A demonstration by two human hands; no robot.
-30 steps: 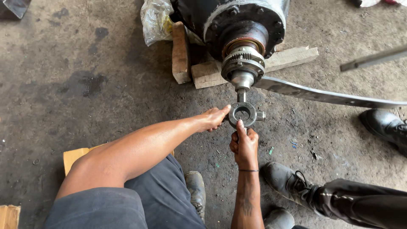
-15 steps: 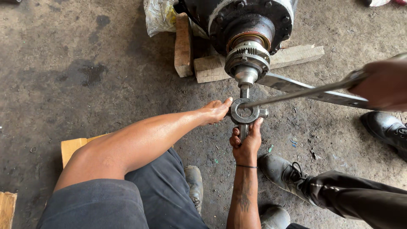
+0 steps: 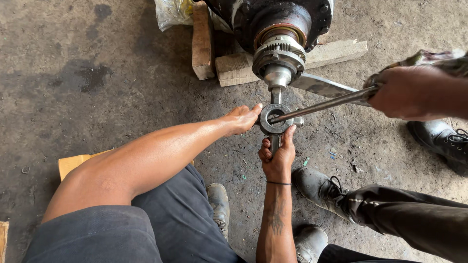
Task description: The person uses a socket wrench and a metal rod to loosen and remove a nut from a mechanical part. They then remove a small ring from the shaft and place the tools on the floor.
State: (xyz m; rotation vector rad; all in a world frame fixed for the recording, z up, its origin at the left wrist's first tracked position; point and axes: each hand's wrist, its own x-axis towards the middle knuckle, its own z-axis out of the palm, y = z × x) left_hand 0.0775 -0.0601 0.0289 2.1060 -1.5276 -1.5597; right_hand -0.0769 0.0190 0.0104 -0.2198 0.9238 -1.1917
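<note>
Gripping the dark steel cross-shaped spider below the grey toothed gear hub, the left hand presses its side; the right hand clasps its lower arm. Another person's hand holds a long steel bar through its ring.

Dark grey ring tool, rust-brown housing, pale wooden blocks, black boots.

Only one package-like thing: a crumpled plastic bag, clear w/ yellowish tint, at top edge of the view, lying on the concrete floor just left of a wood block. Its upper part is cut off by the frame. No labels, signs or screens are visible anywhere else.
</note>
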